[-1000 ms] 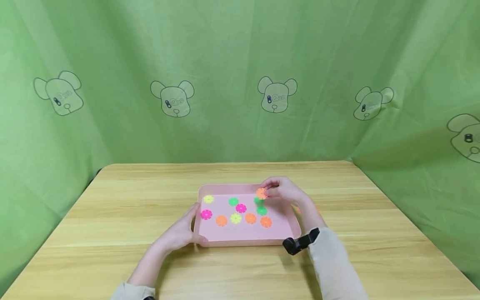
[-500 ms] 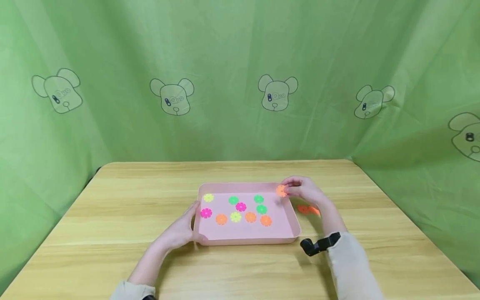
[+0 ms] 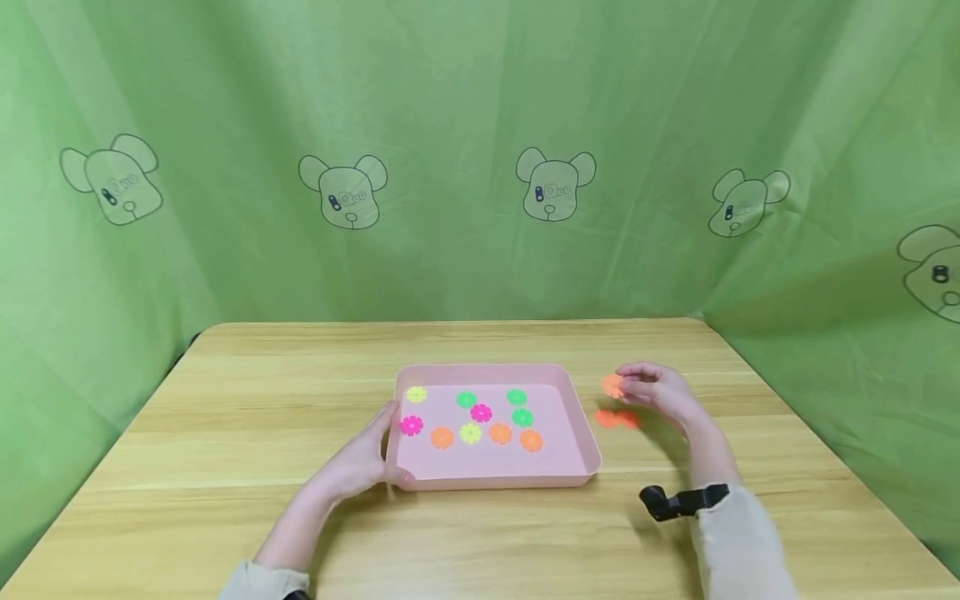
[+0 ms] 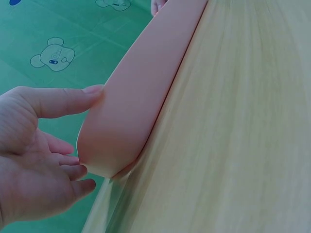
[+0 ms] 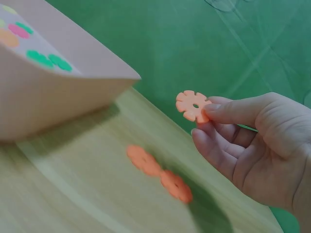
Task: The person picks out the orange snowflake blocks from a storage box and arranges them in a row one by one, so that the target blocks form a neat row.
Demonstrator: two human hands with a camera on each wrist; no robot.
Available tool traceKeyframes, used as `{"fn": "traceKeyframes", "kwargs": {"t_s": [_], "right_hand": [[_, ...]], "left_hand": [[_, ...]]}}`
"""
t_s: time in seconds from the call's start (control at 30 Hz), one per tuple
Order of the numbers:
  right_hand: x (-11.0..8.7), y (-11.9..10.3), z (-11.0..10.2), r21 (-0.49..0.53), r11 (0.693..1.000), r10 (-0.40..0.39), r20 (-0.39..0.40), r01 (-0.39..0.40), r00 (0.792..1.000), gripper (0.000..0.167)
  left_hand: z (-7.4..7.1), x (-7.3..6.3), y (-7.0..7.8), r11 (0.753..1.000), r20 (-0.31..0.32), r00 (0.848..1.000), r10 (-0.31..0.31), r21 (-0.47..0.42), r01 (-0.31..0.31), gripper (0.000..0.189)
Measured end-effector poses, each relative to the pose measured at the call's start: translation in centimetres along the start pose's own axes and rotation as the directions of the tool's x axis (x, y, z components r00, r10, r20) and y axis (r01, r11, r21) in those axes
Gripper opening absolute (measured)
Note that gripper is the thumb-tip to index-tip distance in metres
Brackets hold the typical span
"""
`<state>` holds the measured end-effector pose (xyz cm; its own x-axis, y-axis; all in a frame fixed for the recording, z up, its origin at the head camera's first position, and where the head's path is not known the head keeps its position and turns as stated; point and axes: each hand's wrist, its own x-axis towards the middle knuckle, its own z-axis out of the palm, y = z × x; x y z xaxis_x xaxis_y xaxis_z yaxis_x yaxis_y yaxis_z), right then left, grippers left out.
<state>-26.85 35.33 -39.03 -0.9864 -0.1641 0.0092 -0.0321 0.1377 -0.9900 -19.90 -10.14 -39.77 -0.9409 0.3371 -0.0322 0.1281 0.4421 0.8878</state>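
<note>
My right hand (image 3: 660, 395) pinches an orange notched snowflake disc (image 5: 193, 105) between thumb and fingers, raised above the table to the right of the tray. Below it, two more orange discs (image 5: 160, 172) lie edge to edge on the wood. A shallow pink tray (image 3: 491, 482) sits mid-table, with green, yellow, pink and orange discs (image 3: 480, 412) spread over its floor. At its left end, my left hand (image 3: 358, 457) holds the near corner, thumb (image 4: 73, 101) on the front wall and fingers around the side.
The wooden table (image 3: 285, 375) extends around the tray on all sides. Green curtain (image 3: 450, 267) printed with bear heads hangs behind it and at both sides. A black wrist strap with a camera (image 3: 682, 502) juts from the right wrist.
My right hand has carried the orange disc rightward, from over the tray's back right to beyond its right wall. The two orange discs on the table came into full view. My left hand stayed put.
</note>
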Motion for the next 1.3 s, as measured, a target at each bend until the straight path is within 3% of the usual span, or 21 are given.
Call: {"fn": "traceKeyframes", "kwargs": {"t_s": [0.27, 0.53, 0.77, 0.93, 1.3], "right_hand": [[-1.4, 0.9, -2.5, -0.022, 1.0, 0.01, 0.021, -0.009, 1.0, 0.018], [-2.7, 1.2, -3.4, -0.13, 0.987, 0.087, -0.076, -0.096, 0.993, 0.041], [-2.9, 1.9, -3.7, -0.267, 0.944, 0.161, -0.144, -0.195, 0.976, 0.045], [-2.8, 2.0, -3.7, -0.312, 0.919, 0.192, -0.187, -0.243, 0.964, 0.046], [-2.7, 2.4, -3.5, -0.4, 0.882, 0.174, -0.219, -0.251, 0.96, 0.037]], "left_hand": [[0.0, -0.1, -0.1, 1.0, 0.003, 1.0, 0.0, -0.009, 0.0, 0.109], [0.0, 0.0, -0.2, 1.0, 0.006, 1.0, -0.006, -0.024, 0.006, 0.111], [-0.1, -0.1, -0.3, 1.0, 0.004, 1.0, 0.0, -0.013, 0.0, 0.109], [-0.1, -0.1, -0.3, 1.0, 0.004, 1.0, 0.01, -0.02, -0.01, 0.11], [0.0, 0.0, -0.2, 1.0, 0.004, 1.0, 0.014, -0.015, -0.014, 0.109]]}}
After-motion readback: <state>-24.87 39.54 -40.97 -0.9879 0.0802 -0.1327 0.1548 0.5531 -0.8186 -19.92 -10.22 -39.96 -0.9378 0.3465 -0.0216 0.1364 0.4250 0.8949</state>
